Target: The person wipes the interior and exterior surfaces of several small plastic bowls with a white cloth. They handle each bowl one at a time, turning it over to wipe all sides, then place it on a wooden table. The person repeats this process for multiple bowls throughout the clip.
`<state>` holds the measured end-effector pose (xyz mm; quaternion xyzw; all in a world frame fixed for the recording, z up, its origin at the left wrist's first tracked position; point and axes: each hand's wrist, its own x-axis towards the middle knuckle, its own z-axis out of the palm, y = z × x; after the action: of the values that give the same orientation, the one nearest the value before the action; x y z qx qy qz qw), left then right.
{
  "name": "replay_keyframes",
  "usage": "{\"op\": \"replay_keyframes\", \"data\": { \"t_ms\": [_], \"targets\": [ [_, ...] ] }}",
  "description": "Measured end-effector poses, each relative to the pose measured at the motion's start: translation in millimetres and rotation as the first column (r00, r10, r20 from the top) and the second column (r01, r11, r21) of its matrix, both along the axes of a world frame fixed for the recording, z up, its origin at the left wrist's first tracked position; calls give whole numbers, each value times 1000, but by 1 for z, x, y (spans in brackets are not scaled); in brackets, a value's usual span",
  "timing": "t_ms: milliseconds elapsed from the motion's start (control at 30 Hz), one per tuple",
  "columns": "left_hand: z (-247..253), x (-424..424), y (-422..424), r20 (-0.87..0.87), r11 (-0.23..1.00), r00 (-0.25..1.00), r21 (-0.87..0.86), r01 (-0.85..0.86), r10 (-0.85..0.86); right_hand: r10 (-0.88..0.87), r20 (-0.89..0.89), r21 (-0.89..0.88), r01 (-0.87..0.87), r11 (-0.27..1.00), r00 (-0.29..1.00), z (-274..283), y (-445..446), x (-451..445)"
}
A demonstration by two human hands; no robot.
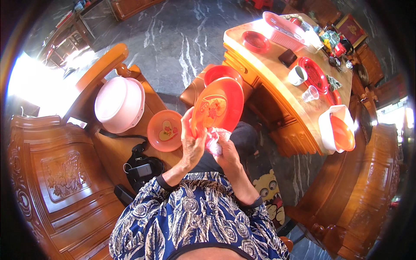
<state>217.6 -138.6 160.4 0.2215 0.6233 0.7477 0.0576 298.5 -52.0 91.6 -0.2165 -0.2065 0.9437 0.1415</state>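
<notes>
My left hand (191, 141) grips the near left rim of an orange-red plastic plate (217, 105) that is tilted up and bears a printed pattern inside. A pink and white cloth (215, 139) is bunched in my right hand (227, 151), pressed against the plate's lower edge. Behind the plate, a red basin (224, 73) rests on a brown leather-like stool (191, 89). Left of my hands, a salmon-coloured plate (165, 130) with a printed heart lies on the wooden bench beside an upturned pale pink basin (119, 104).
A wooden table (279, 81) at the right holds red plates (256, 42), a pink basket (286, 32), a grey-white cup (297, 75), a clear plastic cup (310, 93) and a white container (336, 130). A black bag (143, 172) lies on the carved wooden bench (65, 185).
</notes>
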Motion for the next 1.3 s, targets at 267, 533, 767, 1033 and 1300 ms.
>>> {"op": "replay_keyframes", "data": {
  "t_ms": [267, 533, 767, 1033, 1300],
  "targets": [
    [7, -15, -17, -25, 975, 989, -171, 141, -147, -156, 105, 359, 109, 927, 982, 4, 21, 5],
    [44, -35, -35, 63, 809, 915, -444, 384, -400, -145, 111, 775, 5, 632, 983, 25, 77, 24],
    [34, -46, -32, 50, 692, 844, -547, 471, -535, -165, 228, 969, -240, -57, 960, 86, 98, 25],
    [37, -34, -13, 56, 504, 675, -621, 600, -736, 24, 169, 766, -116, -632, 985, 114, 71, 3],
    [35, -32, -12, 324, 658, 734, -325, 679, -597, -67, 222, 870, -229, -436, 973, 103, 90, 9]
  ]
}}
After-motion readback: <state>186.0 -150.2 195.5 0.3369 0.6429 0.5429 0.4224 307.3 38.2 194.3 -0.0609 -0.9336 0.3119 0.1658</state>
